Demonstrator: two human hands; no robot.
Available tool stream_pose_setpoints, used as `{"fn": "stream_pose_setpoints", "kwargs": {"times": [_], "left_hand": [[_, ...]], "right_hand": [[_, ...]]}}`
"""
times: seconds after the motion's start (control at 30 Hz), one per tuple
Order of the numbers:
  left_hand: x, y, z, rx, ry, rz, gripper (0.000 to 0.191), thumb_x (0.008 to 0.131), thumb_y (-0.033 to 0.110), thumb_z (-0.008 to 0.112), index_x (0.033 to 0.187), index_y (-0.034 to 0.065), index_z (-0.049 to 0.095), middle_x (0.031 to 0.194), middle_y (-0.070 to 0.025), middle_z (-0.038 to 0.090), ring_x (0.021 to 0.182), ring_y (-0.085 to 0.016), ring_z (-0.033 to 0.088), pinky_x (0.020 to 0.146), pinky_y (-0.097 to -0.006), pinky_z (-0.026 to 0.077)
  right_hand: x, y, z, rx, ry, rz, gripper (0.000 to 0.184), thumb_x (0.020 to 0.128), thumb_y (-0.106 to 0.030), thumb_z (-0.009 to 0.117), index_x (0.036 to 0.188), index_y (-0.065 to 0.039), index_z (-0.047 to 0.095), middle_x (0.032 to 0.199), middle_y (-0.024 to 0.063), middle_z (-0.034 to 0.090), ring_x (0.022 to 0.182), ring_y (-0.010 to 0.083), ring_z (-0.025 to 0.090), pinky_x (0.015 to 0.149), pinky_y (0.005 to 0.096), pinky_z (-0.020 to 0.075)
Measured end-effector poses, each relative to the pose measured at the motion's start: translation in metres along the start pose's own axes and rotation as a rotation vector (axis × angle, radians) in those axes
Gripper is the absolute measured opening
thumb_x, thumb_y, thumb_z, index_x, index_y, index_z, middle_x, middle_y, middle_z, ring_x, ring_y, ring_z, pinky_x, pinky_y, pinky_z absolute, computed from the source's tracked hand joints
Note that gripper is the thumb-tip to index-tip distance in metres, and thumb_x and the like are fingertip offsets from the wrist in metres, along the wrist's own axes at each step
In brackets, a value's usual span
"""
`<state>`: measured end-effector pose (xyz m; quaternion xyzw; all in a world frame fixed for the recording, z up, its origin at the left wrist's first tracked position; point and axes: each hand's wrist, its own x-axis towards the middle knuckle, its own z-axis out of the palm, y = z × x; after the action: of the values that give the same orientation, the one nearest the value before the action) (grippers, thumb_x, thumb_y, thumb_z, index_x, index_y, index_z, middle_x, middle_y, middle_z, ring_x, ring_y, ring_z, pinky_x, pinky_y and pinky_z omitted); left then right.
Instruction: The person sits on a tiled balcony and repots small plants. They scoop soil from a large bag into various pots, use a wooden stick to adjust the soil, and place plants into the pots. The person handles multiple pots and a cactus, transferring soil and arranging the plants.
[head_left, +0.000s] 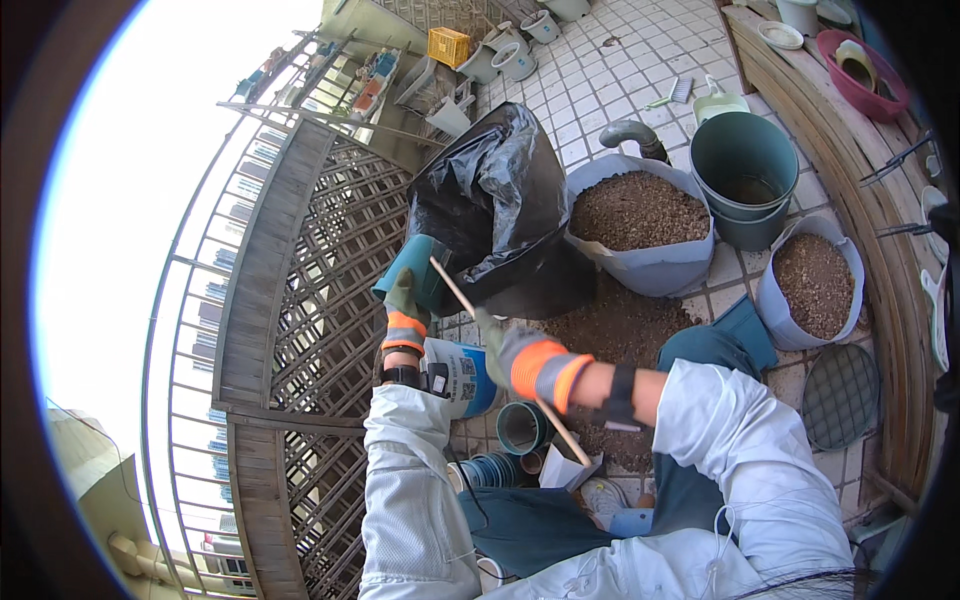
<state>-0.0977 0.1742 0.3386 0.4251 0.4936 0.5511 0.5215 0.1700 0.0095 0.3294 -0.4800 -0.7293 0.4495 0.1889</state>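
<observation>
My left hand (406, 300), in a grey and orange work glove, grips a teal plastic plant pot (420, 270). The pot is tilted at the near left edge of a black plastic bag (517, 247), which stands with its mouth wide. In my gloved right hand (499, 349) is a thin wooden stick (559, 424); its upper end lies against the pot or just in front of it, I cannot tell which. The right glove looks slightly blurred. Whatever is inside the pot is hidden from this angle.
Loose soil (615, 322) covers tiles before me. Fabric grow bags of soil (660, 266) (776, 330), nested green buckets (750, 232) and a round sieve (840, 397) stand rightward. Below my hands are a white-blue printed bag (480, 379) and stacked pots (495, 472). A lattice fence (337, 247) borders the left.
</observation>
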Motion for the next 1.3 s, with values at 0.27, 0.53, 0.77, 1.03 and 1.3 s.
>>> {"fn": "stream_pose_setpoints", "kwargs": {"times": [0.27, 0.53, 0.77, 1.03, 1.3], "left_hand": [[0.007, 0.004, -0.006, -0.036, -0.033, -0.039, 0.058, 0.086, 0.027, 0.074, 0.135, 0.0031, 0.052, 0.129, -0.0157, 0.061, 0.114, -0.034, 0.061, 0.100, -0.0506, 0.049], [0.011, 0.004, -0.007, -0.064, 0.038, -0.071, 0.056, 0.086, 0.025, 0.074, 0.133, 0.0032, 0.054, 0.126, -0.0157, 0.063, 0.109, -0.035, 0.063, 0.097, -0.0501, 0.052], [0.006, -0.001, -0.002, -0.020, 0.003, -0.017, 0.058, 0.086, 0.027, 0.074, 0.134, 0.0031, 0.052, 0.129, -0.0165, 0.062, 0.111, -0.036, 0.062, 0.099, -0.0502, 0.050], [-0.002, -0.004, 0.010, 0.025, 0.044, 0.031, 0.063, 0.085, 0.026, 0.076, 0.137, 0.0030, 0.050, 0.133, -0.0186, 0.059, 0.116, -0.039, 0.060, 0.102, -0.0522, 0.048], [-0.002, -0.012, 0.022, 0.277, 0.086, 0.114, 0.067, 0.084, 0.020, 0.079, 0.140, 0.0026, 0.046, 0.130, -0.0141, 0.061, 0.113, -0.033, 0.061, 0.098, -0.0464, 0.051]], "right_hand": [[0.011, 0.019, 0.011, -0.234, 0.181, -0.135, 0.060, 0.097, -0.022, 0.039, 0.155, -0.011, 0.028, 0.103, 0.0164, 0.073, 0.087, 0.0342, 0.072, 0.071, 0.0469, 0.0562], [-0.002, 0.011, 0.019, -0.063, 0.282, -0.174, 0.055, 0.098, -0.025, 0.041, 0.147, -0.002, 0.040, 0.088, 0.0200, 0.072, 0.072, 0.0351, 0.070, 0.061, 0.0469, 0.0545], [0.005, 0.009, 0.017, 0.195, 0.219, -0.014, 0.069, 0.091, -0.018, 0.049, 0.155, -0.007, 0.027, 0.098, 0.0293, 0.067, 0.084, 0.0430, 0.069, 0.075, 0.0491, 0.0537], [0.014, 0.010, -0.012, 0.453, 0.061, 0.069, 0.059, 0.089, -0.023, 0.053, 0.147, -0.020, 0.046, 0.104, 0.0245, 0.069, 0.092, 0.0357, 0.070, 0.081, 0.0405, 0.0554], [0.031, 0.048, -0.006, 0.144, 0.164, -0.070, 0.049, 0.089, -0.019, 0.053, 0.136, -0.009, 0.055, 0.105, 0.0240, 0.068, 0.091, 0.0407, 0.068, 0.077, 0.0443, 0.0549]]}}
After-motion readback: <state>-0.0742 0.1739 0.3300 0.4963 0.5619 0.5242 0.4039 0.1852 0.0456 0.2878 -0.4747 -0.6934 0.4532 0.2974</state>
